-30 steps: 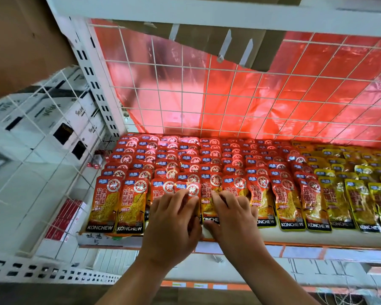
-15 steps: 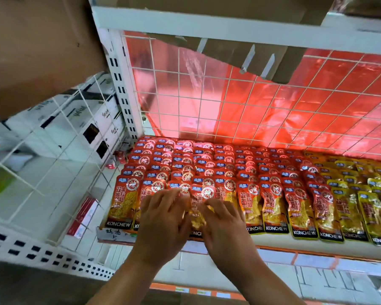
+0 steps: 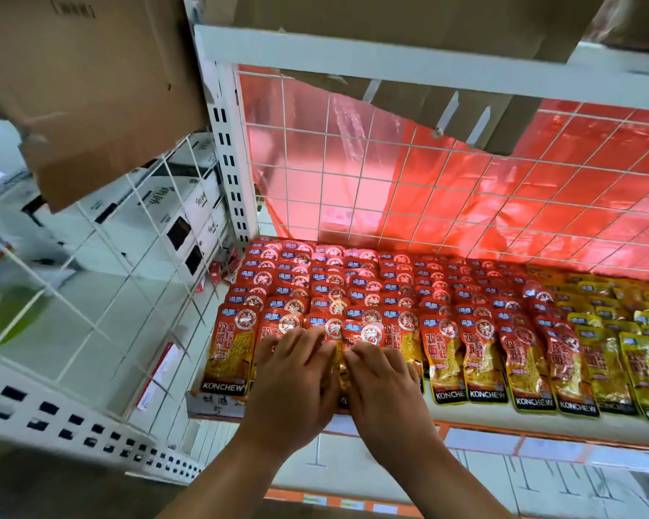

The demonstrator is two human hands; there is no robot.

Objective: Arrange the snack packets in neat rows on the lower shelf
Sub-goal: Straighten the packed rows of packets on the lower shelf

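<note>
**Lower shelf: rows largely set, front row under correction**

Finding: the red-and-gold foil snack packets [image 3: 446, 354] lie in overlapping rows on the white metal lower shelf [image 3: 540, 423]. They run from the white wire grid back panel [image 3: 428, 189] to the front edge. To their right, the yellow foil snack packets [image 3: 611, 368] are ranked the same way. I judge the bulk of the arranging done.

Outstanding: the front row, left of centre. My left hand [image 3: 293, 383] and right hand [image 3: 386, 391] rest side by side on the packets there. My fingers are nearly straight and laid flat, pressing rather than gripping. The fingertips meet over one crumpled gold packet [image 3: 338, 376], which sits unevenly among its neighbours. I judge that squaring this packet is what is left, along with a few tilted red packets beside the yellow section.
</note>
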